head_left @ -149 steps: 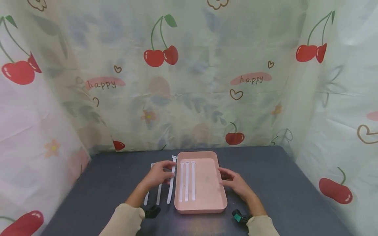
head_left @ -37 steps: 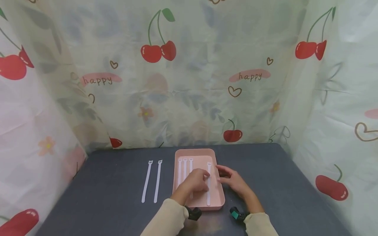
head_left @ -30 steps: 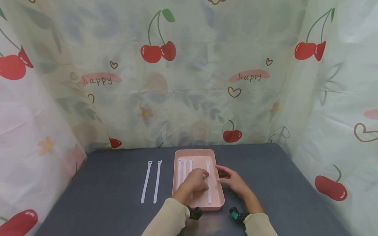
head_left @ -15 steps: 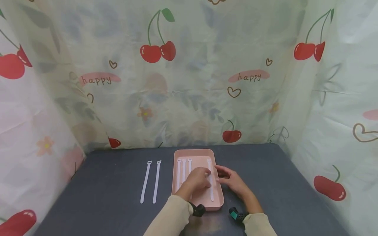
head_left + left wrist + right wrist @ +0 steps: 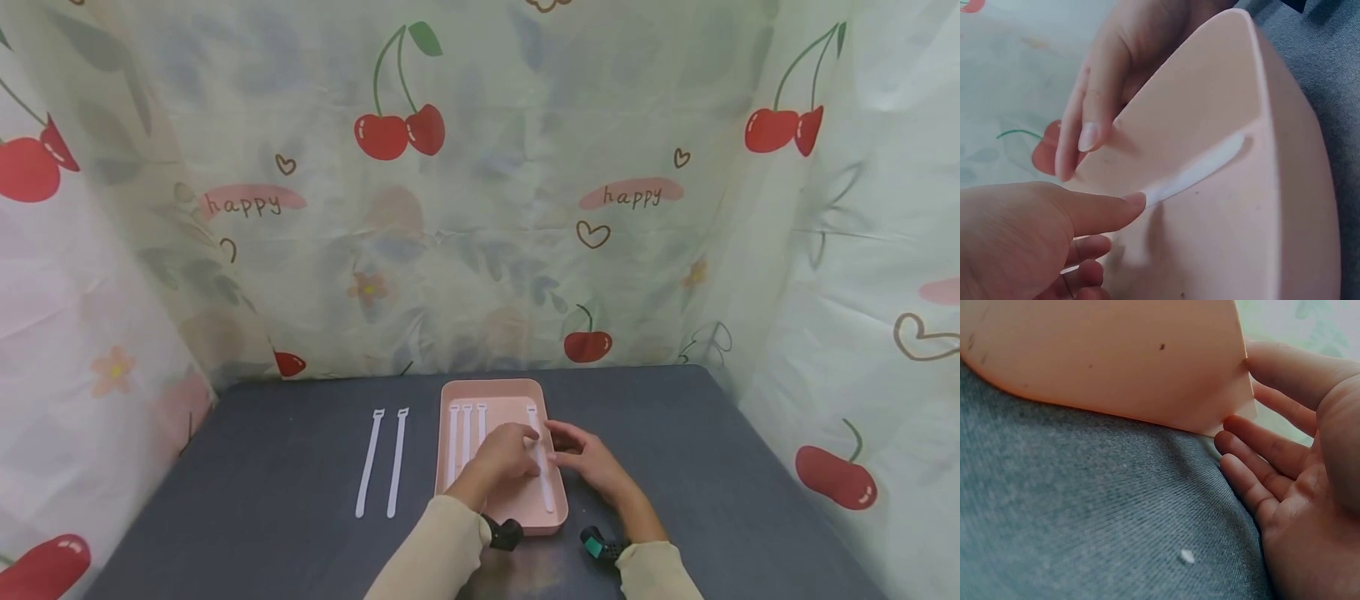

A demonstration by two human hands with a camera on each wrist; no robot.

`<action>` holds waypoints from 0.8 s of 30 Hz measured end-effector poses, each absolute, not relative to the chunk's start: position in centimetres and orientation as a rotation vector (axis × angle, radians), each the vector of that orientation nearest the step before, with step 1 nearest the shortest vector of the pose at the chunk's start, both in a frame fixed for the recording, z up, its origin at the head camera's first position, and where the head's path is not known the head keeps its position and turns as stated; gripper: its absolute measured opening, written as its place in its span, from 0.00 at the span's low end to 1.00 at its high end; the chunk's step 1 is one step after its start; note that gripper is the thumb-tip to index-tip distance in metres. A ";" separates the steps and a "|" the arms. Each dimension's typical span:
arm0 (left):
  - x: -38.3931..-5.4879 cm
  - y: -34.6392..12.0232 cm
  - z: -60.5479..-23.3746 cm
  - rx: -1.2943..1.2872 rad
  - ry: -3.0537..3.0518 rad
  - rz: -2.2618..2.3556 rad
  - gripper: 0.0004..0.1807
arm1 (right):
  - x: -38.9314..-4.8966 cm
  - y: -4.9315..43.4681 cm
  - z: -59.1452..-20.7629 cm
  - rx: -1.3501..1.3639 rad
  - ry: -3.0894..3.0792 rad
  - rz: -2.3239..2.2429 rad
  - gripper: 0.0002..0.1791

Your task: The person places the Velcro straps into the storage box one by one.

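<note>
My left hand point(image 5: 507, 452) reaches into the pink tray point(image 5: 517, 506), pinching a thin white cable tie point(image 5: 546, 487) between thumb and fingers along the tray's right side. In the left wrist view, the free end of this tie point(image 5: 1204, 165) stretches from the thumb toward the tray's wall. To the left inside the tray, three more white cable ties point(image 5: 468, 429) lie side by side, their lower parts hidden behind my left hand and forearm. My right hand point(image 5: 597, 468) rests against the tray's right edge with relaxed fingers; in the right wrist view its fingertips point(image 5: 1235, 424) touch the wall.
Left of the tray, two white cable ties point(image 5: 367, 467) lie roughly parallel on the dark table point(image 5: 285, 500), slotted heads pointing away. A cherry-patterned curtain point(image 5: 480, 283) encloses the back and sides. A small white speck point(image 5: 1187, 556) sits on the cloth beside the tray.
My left hand has carried one cable tie from the table into the tray. During the last second its near end has swung right, toward the tray's right wall. My right hand stays at the edge.
</note>
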State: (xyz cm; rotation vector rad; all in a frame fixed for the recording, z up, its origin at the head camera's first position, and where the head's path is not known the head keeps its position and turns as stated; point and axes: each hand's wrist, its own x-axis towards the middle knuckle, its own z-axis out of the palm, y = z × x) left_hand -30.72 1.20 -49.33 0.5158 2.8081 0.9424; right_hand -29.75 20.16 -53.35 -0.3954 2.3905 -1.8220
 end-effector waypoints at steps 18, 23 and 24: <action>-29.8 -2.6 -46.6 0.698 2.799 1.187 0.19 | -29.6 20.1 -53.5 -0.417 2.394 -1.821 0.32; -29.0 -3.9 -46.5 0.703 2.815 1.363 0.18 | -29.8 20.1 -53.6 -0.412 2.388 -1.829 0.32; -28.9 -4.1 -46.6 0.692 2.822 1.395 0.18 | -29.8 20.1 -53.5 -0.399 2.389 -1.829 0.32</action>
